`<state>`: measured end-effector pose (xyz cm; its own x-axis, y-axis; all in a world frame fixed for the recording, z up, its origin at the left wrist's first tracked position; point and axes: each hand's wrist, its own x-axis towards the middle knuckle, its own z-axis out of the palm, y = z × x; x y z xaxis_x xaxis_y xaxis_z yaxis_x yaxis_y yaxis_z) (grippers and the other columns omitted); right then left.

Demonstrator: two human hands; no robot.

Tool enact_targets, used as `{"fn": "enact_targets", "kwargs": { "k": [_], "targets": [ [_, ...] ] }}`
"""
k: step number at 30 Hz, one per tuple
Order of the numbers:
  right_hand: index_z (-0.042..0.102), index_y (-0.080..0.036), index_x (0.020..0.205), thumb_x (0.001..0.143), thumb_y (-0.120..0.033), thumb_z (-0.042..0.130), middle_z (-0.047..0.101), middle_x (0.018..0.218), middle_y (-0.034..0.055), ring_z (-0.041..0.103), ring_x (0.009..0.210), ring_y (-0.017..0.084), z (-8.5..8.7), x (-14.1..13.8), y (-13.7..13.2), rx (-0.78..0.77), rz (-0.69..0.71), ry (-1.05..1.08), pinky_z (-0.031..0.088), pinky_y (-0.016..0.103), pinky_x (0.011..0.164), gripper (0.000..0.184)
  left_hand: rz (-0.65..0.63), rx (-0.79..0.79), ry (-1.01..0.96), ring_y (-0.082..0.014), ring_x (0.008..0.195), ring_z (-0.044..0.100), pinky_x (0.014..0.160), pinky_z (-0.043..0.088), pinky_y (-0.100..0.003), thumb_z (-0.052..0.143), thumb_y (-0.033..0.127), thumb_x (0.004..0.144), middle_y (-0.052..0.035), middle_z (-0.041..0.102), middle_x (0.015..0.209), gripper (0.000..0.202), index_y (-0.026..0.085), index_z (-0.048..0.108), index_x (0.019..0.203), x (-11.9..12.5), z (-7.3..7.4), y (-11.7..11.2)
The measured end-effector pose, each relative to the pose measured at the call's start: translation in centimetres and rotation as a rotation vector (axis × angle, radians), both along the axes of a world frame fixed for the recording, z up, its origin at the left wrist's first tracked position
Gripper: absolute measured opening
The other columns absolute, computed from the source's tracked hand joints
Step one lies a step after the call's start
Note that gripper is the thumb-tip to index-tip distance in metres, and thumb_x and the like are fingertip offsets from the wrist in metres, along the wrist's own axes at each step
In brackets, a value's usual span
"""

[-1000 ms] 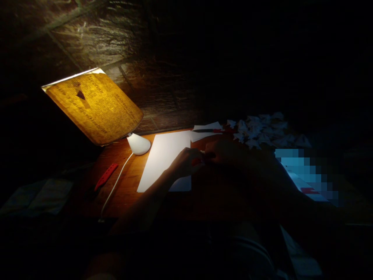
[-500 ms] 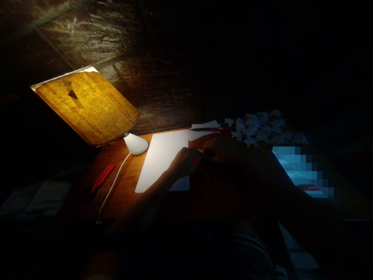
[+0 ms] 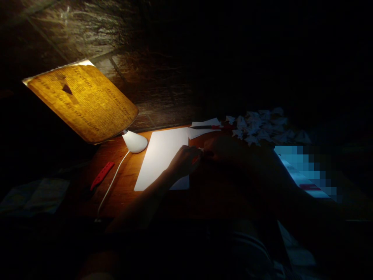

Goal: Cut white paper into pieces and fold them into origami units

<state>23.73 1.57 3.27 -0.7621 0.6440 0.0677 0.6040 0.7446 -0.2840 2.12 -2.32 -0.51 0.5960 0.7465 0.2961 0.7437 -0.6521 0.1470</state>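
In the middle of the view my left hand (image 3: 184, 158) is closed, its fingertips pinching in front of my right hand (image 3: 216, 149). My right hand lies in deep shadow, its fingers curled in towards the left. Between both sets of fingertips shows a tiny white bit that looks like a folded piece of paper (image 3: 201, 150); most of it is hidden. A reddish glow or patch appears by the left fingers. Under the left wrist lies a white sheet of paper (image 3: 161, 159) on the wooden table (image 3: 128, 182).
A lamp with a printed yellow shade (image 3: 87, 105) and white base (image 3: 135, 142) stands left, its white cord (image 3: 109, 190) running forward. Beside it lies a red perforated tool (image 3: 101, 175). Behind my hands are paper pieces (image 3: 201, 134), a red-black tool (image 3: 211, 127) and several folded paper shapes (image 3: 256, 126).
The whole view has shifted slightly. My hands stay together in nearly the same place, with small finger movements; the white bit between them shows a little more clearly.
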Motion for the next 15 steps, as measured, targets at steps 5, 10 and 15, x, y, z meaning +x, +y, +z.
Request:
{"fn": "enact_targets", "kwargs": {
  "k": [5, 10, 15],
  "targets": [
    [0.076, -0.015, 0.09, 0.095, -0.028, 0.063, 0.076, 0.094, 0.0082, 0.061, 0.08, 0.018, -0.3, 0.0, 0.2, 0.017, 0.018, 0.006, 0.029, 0.03, 0.067, 0.02, 0.02, -0.005, 0.033, -0.0219, 0.087, 0.075, 0.087, 0.053, -0.037, 0.058, 0.016, 0.095, -0.0083, 0.078, 0.097, 0.018, 0.017, 0.072, 0.106, 0.2, 0.1, -0.2],
    [0.077, -0.016, 0.088, 0.096, -0.033, 0.065, 0.077, 0.09, 0.0082, 0.061, 0.078, 0.018, -0.7, 0.1, 0.4, 0.049, -0.039, 0.011, 0.029, 0.031, 0.068, 0.022, 0.044, -0.013, 0.046, -0.0233, 0.088, 0.075, 0.088, 0.053, -0.038, 0.058, 0.017, 0.096, -0.008, 0.079, 0.095, 0.017, 0.017, 0.072, 0.105, 0.4, 0.1, -0.2],
    [0.079, -0.018, 0.087, 0.099, -0.037, 0.06, 0.076, 0.09, 0.0064, 0.058, 0.077, 0.017, -1.3, 0.1, 0.9, 0.045, 0.01, 0.002, 0.029, 0.031, 0.069, 0.029, 0.061, -0.054, 0.025, -0.0242, 0.092, 0.076, 0.093, 0.054, -0.041, 0.06, 0.015, 0.093, -0.0083, 0.081, 0.1, 0.018, 0.018, 0.075, 0.103, 0.5, 0.4, -0.3]
  ]
}}
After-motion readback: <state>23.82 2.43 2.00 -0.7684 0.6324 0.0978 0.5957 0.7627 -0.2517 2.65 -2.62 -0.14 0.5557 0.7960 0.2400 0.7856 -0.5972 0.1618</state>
